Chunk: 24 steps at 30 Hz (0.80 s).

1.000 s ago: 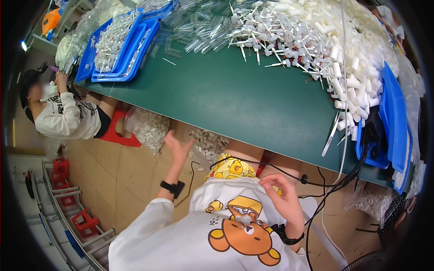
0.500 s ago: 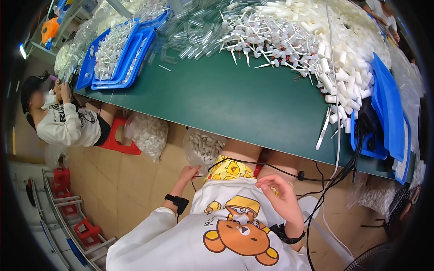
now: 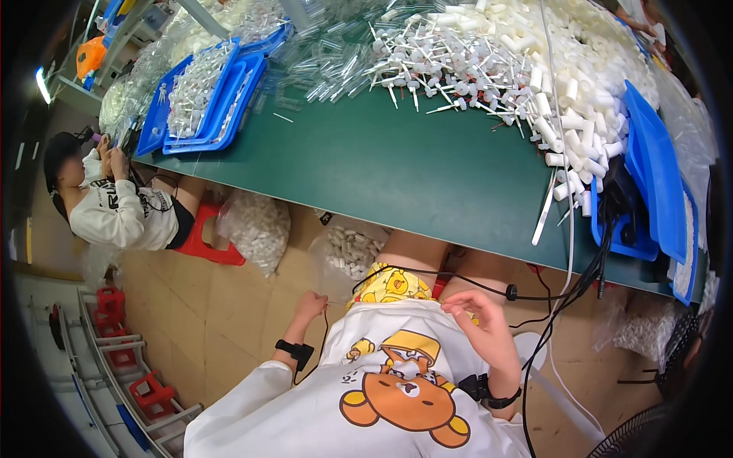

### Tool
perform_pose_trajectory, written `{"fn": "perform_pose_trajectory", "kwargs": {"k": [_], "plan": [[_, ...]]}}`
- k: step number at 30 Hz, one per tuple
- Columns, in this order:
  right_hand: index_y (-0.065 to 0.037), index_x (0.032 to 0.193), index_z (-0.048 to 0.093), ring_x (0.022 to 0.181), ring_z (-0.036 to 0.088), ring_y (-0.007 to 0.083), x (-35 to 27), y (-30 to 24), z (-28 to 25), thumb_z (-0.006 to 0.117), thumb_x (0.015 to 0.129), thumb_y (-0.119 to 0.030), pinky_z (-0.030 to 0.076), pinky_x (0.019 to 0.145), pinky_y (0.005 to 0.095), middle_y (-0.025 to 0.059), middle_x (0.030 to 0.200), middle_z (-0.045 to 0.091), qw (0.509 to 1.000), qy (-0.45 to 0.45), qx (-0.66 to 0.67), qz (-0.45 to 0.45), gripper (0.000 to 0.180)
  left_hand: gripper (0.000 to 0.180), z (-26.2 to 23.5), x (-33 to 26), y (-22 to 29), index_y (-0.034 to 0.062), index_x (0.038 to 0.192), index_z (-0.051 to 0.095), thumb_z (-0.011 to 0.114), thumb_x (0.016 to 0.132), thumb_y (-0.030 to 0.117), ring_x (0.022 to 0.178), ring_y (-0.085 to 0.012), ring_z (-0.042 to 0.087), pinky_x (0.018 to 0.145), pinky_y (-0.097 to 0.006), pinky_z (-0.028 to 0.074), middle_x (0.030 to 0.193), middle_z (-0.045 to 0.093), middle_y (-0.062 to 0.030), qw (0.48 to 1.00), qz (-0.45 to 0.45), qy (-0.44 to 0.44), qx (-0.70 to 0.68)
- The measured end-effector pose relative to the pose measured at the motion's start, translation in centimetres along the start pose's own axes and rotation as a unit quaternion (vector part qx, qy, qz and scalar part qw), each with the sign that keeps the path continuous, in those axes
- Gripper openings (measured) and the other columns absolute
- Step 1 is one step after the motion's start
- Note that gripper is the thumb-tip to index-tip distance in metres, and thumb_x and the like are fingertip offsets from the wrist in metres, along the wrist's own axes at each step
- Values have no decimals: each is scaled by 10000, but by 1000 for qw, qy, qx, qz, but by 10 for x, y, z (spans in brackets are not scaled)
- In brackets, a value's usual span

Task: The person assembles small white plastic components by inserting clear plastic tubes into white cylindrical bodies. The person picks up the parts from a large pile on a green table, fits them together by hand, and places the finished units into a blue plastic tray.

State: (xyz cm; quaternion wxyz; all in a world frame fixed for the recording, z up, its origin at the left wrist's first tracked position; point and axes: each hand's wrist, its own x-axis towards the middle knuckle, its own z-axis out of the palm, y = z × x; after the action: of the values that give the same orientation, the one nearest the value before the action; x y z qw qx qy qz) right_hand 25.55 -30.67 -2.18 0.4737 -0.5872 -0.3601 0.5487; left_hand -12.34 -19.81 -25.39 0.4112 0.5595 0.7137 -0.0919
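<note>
My left hand (image 3: pixel 311 306) is held beside my lap, left of the white shirt's hem. Its fingertips are pressed together, and a black cable (image 3: pixel 324 336) runs down from beside them toward my wristband. What they pinch is too small to make out. My right hand (image 3: pixel 489 328) hovers over my lap at the right end of the shirt hem (image 3: pixel 405 304). Its fingers are loosely bent, the thumb stands apart, and nothing shows in it. Another black cable (image 3: pixel 427 273) crosses my thighs just beyond both hands.
The green table (image 3: pixel 366 175) carries heaps of white cylinders (image 3: pixel 576 122), white-stemmed pieces (image 3: pixel 427 69) and clear tubes (image 3: pixel 328 76). Tweezers (image 3: pixel 545 208) lie near its edge. Blue trays (image 3: pixel 244 99) stand left, more (image 3: pixel 653 168) right. Bags of parts (image 3: pixel 256 237) stand below; a co-worker (image 3: pixel 122 198) sits left.
My left hand has drawn slightly left and down, away from the shirt. My right hand has shifted slightly to the right. The whole view has also moved a little.
</note>
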Motion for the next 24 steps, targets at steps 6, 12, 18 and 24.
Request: {"fn": "perform_pose_trajectory", "kwargs": {"k": [6, 12, 18, 24], "plan": [[4, 973, 560, 881, 586, 132, -6, -2, -4, 570, 852, -58, 444, 800, 254, 66, 909, 629, 1000, 6, 3, -12, 137, 302, 0, -18, -15, 51, 548, 643, 557, 726, 279, 467, -205, 589, 552, -328, 479, 484, 578, -90, 999, 10, 41, 9], [9, 969, 562, 884, 588, 133, -12, 5, -9, 565, 853, -59, 450, 787, 256, 69, 914, 626, 1000, 14, -3, -17, 135, 295, -2, -13, -10, 43, 553, 641, 555, 725, 268, 460, -215, 581, 546, -343, 477, 473, 567, -92, 998, 9, 69, -2], [15, 960, 558, 884, 589, 133, -16, 6, -11, 558, 854, -58, 452, 772, 255, 70, 911, 624, 1000, 12, 2, -21, 129, 347, 0, -18, -9, 52, 551, 640, 560, 764, 314, 444, -200, 575, 525, -331, 474, 458, 558, -84, 996, 12, 84, -7], [16, 962, 554, 882, 587, 139, -20, 8, -12, 558, 855, -62, 451, 773, 255, 74, 907, 627, 1000, 14, -11, -24, 133, 454, 8, -13, -18, 49, 525, 614, 561, 801, 406, 430, -191, 567, 501, -331, 458, 441, 545, -74, 995, -8, 92, -47]]}}
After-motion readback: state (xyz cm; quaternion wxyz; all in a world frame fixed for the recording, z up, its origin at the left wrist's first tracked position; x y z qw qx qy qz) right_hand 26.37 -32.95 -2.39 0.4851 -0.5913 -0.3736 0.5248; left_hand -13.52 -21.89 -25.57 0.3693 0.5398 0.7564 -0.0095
